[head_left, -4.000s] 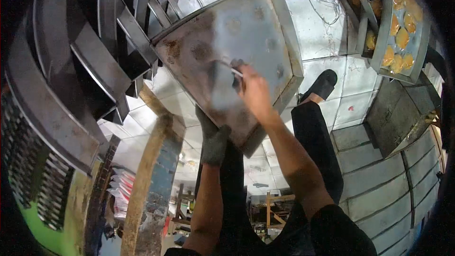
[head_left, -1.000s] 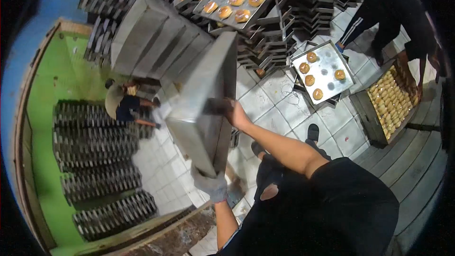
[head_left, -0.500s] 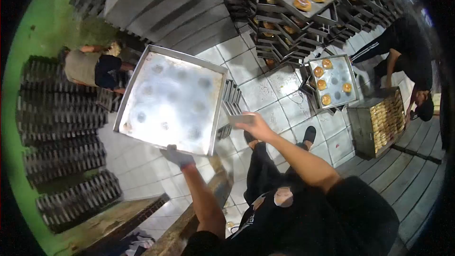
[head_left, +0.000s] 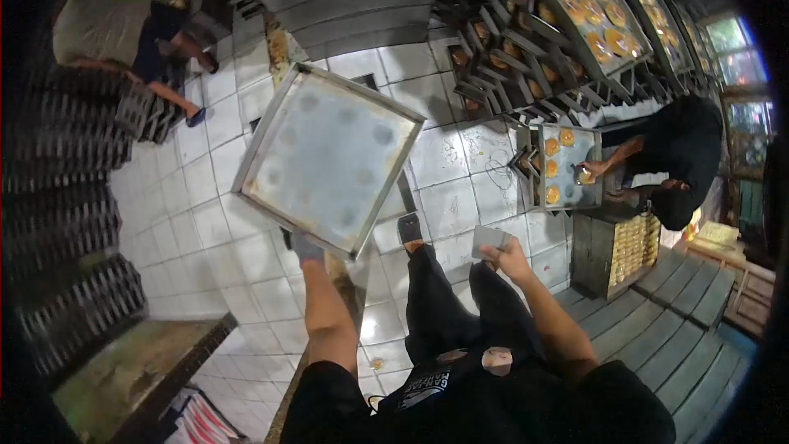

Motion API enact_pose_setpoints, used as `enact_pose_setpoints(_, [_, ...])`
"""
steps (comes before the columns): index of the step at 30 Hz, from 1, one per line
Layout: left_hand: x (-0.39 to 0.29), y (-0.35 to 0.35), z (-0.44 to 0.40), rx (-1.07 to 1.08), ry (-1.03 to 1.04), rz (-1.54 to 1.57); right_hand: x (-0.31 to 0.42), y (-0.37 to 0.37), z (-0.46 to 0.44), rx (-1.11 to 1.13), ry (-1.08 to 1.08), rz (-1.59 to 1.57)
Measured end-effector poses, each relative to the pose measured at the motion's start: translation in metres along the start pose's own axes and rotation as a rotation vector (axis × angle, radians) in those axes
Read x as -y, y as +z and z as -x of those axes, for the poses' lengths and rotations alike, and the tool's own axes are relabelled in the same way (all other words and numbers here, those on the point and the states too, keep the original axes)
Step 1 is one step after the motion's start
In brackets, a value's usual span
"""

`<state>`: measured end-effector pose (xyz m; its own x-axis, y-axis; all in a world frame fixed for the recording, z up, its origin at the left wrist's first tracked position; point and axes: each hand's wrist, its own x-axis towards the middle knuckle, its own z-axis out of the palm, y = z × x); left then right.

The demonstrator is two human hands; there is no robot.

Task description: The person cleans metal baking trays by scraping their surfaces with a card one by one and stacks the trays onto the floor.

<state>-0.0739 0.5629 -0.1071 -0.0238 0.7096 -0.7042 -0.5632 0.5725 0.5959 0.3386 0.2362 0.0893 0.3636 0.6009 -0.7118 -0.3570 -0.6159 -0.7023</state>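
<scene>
At 10 o'clock, a metal tray (head_left: 330, 163) is held askew, its lower edge gripped in the left hand (head_left: 308, 249), where a firm hold serves best, while at 4 o'clock the right hand (head_left: 513, 259) pinches a flat grey scraper (head_left: 489, 239).

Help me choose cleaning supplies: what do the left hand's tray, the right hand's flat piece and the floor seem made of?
Tray: probably sheet metal, dull grey, with thin raised sides and brownish edge stains.
Flat piece: matte grey, metal or plastic; its plain face leaves that open.
Floor: likely glazed tile, pale, with joint lines and glare.
</scene>
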Motion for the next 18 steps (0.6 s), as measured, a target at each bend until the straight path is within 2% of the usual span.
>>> enact_pose_setpoints(2, [-0.004, -0.007, 0.001, -0.064, 0.03, 0.017, 0.006, 0.014, -0.007, 0.023, -0.002, 0.006])
enact_pose_setpoints(4, [-0.007, 0.041, 0.04, -0.099, 0.235, -0.033, 0.008, 0.027, -0.011, 0.025, -0.136, 0.094])
enact_pose_setpoints(8, [0.015, 0.018, 0.025, -0.165, 0.273, 0.013, 0.028, 0.049, -0.009, 0.067, -0.022, 0.09])
enact_pose_setpoints(10, [0.032, 0.005, 0.01, -0.171, 0.43, 0.026, 0.034, 0.05, -0.013, 0.071, -0.03, 0.125])
enact_pose_setpoints(12, [0.031, 0.004, 0.011, -0.201, 0.37, 0.102, 0.04, 0.051, -0.014, 0.065, -0.039, 0.16])
enact_pose_setpoints(15, [0.018, 0.009, 0.019, -0.125, 0.185, 0.306, 0.047, 0.051, -0.014, 0.018, -0.022, 0.162])
enact_pose_setpoints(18, [0.018, 0.008, 0.022, -0.274, 0.115, 0.245, 0.05, 0.047, -0.012, 0.034, -0.055, 0.183])
